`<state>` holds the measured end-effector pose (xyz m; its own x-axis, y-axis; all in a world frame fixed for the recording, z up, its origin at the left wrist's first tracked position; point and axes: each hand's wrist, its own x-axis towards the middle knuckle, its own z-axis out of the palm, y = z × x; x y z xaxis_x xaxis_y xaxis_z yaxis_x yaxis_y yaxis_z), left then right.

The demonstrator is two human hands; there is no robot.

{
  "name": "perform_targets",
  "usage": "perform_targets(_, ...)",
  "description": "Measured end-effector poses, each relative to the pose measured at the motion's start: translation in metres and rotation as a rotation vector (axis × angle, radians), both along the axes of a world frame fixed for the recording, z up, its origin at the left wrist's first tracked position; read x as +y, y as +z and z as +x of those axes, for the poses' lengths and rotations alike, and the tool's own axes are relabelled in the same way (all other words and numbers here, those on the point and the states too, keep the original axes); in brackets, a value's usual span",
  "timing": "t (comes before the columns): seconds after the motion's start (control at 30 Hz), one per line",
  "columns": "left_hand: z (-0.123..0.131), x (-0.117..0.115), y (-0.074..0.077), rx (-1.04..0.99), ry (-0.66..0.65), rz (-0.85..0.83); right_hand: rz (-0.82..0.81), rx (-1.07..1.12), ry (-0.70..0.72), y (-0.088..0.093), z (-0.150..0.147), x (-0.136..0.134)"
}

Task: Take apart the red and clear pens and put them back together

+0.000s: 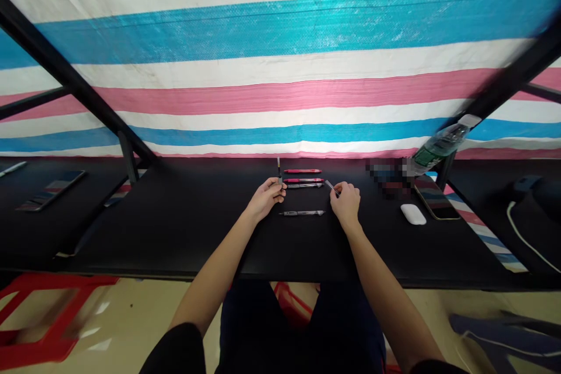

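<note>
Between the fingertips of my left hand (266,197) is a pen refill (279,165), held upright, with a pale upper end and a darker lower part. My right hand (346,201) is closed on a clear pen barrel (330,186) that tilts up to the left. Two red pens (302,171) lie one behind the other on the black table, and a clear-and-black pen (305,186) lies just in front of them. Closer to me, another clear-and-black pen (302,213) rests crosswise between my forearms.
On the right stand or lie a leaning plastic bottle (440,145), a white earbud case (412,214) and a phone (437,200). Black metal posts (94,96) rise at both sides before a striped sheet (280,93). A red stool (48,315) is at lower left.
</note>
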<state>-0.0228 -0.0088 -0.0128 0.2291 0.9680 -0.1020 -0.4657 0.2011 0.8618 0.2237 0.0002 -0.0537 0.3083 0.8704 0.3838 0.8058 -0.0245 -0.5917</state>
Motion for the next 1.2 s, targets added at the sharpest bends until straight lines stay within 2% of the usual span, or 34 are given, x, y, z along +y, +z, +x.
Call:
perform_targets(0.13, 0.000, 0.001, -0.001, 0.010, -0.003, -0.003, -0.002, 0.346, 0.095, 0.008, 0.000, 0.003)
perform_targets(0.37, 0.001, 0.003, -0.005, 0.037, -0.013, -0.011, 0.007, 1.067, 0.373, 0.017, -0.012, 0.003)
perform_targets(0.5, 0.000, 0.003, -0.008, 0.066, -0.015, 0.005, -0.025, 1.359, 0.451, 0.024, -0.014, 0.001)
perform_targets(0.77, 0.000, 0.002, -0.010, 0.140, 0.009, 0.047, -0.045, 1.535, 0.453, 0.025, -0.006, 0.004)
perform_targets(1.2, 0.001, 0.004, -0.010, 0.143, 0.052, 0.010, -0.108, 1.531, 0.517, 0.024, -0.008, 0.002)
